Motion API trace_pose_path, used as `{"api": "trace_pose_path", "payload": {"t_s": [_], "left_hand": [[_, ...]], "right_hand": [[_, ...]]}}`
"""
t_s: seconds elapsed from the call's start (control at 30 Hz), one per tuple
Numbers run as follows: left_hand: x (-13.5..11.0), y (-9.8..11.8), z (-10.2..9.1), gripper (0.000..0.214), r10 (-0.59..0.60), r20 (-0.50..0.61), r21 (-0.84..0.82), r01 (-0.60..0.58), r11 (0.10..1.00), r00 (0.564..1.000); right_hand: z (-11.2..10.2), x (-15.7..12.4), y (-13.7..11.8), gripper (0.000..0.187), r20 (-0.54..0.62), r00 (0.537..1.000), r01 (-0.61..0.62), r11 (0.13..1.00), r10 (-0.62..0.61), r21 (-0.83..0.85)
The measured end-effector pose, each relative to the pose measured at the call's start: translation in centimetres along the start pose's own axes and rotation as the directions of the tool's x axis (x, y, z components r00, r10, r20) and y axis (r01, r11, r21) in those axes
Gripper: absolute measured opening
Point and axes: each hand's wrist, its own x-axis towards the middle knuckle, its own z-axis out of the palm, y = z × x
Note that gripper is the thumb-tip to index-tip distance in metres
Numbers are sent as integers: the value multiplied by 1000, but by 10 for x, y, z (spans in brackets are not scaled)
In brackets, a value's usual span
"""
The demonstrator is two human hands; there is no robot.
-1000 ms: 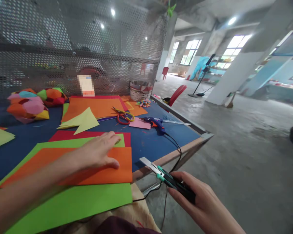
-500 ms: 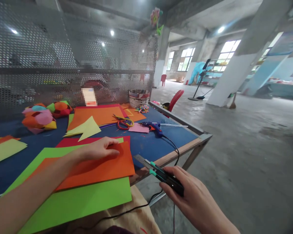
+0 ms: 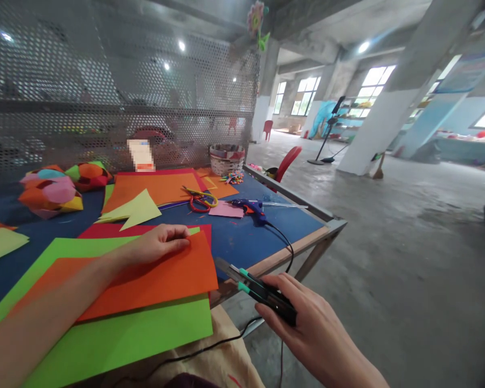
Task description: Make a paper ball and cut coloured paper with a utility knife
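My left hand [image 3: 157,243] rests on the far edge of an orange paper sheet [image 3: 161,280], fingers curled and pinching that edge. The orange sheet lies on a bright green sheet [image 3: 125,334], which covers a red sheet [image 3: 105,230]. My right hand [image 3: 307,323] is closed round a black and teal utility knife [image 3: 258,291]. Its blade points left toward the orange sheet's right corner, just off the table's front edge.
On the blue table [image 3: 242,242] lie red-handled scissors [image 3: 200,200], a blue glue gun [image 3: 253,209] with its cord running off the edge, a pale yellow cut piece [image 3: 137,210], more orange sheets [image 3: 157,188], paper balls [image 3: 50,191] and a small basket [image 3: 226,157]. A perforated metal screen [image 3: 125,81] stands behind.
My left hand has gone from lying flat on the orange sheet to pinching its far edge, and the sheet has turned slightly. My right hand has brought the knife closer to the sheet's corner.
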Motion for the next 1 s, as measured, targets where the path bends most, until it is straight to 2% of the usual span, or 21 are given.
{"api": "trace_pose_path", "payload": {"t_s": [0.13,0.23,0.33,0.57,1.0], "left_hand": [[8,-2,-8,58,86,-93,113,-75,991,992],[12,-7,-13,48,171,-195,221,-127,967,966],[14,-15,-13,38,243,-249,320,-157,934,938],[14,-23,-2,32,342,-249,448,-205,870,906],[12,-16,-1,33,309,-219,543,-147,827,925]], "right_hand": [[1,0,2,15,-20,1000,4,1000,-4,0],[2,1,6,14,-23,1000,7,1000,-7,-8],[4,3,9,13,-21,1000,3,1000,-3,-7],[8,7,12,14,-76,997,15,1000,-16,-10],[8,11,10,19,-58,998,-10,1000,11,16]]}}
